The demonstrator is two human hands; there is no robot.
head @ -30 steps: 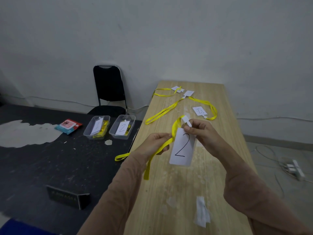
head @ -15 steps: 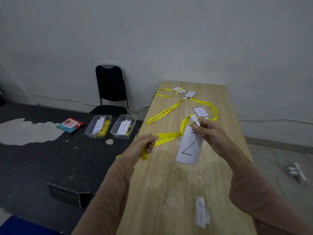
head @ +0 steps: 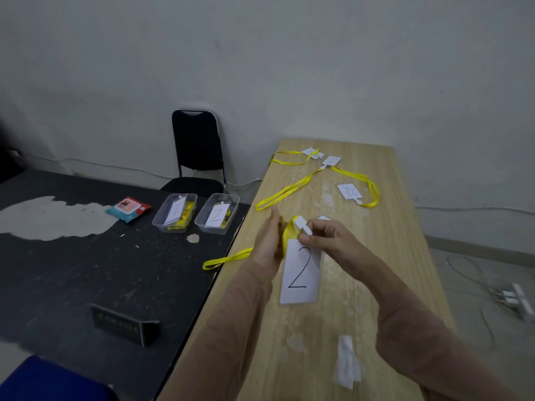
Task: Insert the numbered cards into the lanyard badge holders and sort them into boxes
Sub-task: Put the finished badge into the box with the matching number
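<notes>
The right hand (head: 327,240) has a narrow grip, thumb and fingertips pinching the top of the badge holder (head: 298,296) just below its white clip (head: 302,227). The holder hangs over the wooden surface (head: 399,256), long axis running 12 to 6 o'clock, slightly tipped: a flat, glossy clear sleeve around a stiff white card (head: 301,270) with a handwritten 2. The left hand (head: 266,241) stands edge-on just beside it at 9 o'clock, against the bunched yellow strap (head: 289,234); whether its grip closes on the strap I cannot tell, since the palm faces away. The strap is limp, thin flat ribbon, its loose loop trailing toward 8 o'clock past the wooden edge. The box marked 2 (head: 217,217), a shallow clear plastic tub, sits on the dark surface (head: 86,270) at 10 o'clock from the holder, well apart, with the box marked 1 (head: 175,212) just beside it at 9 o'clock. In my judgement the left hand is nearer the boxes, and the trailing loop could snag on the edge
</notes>
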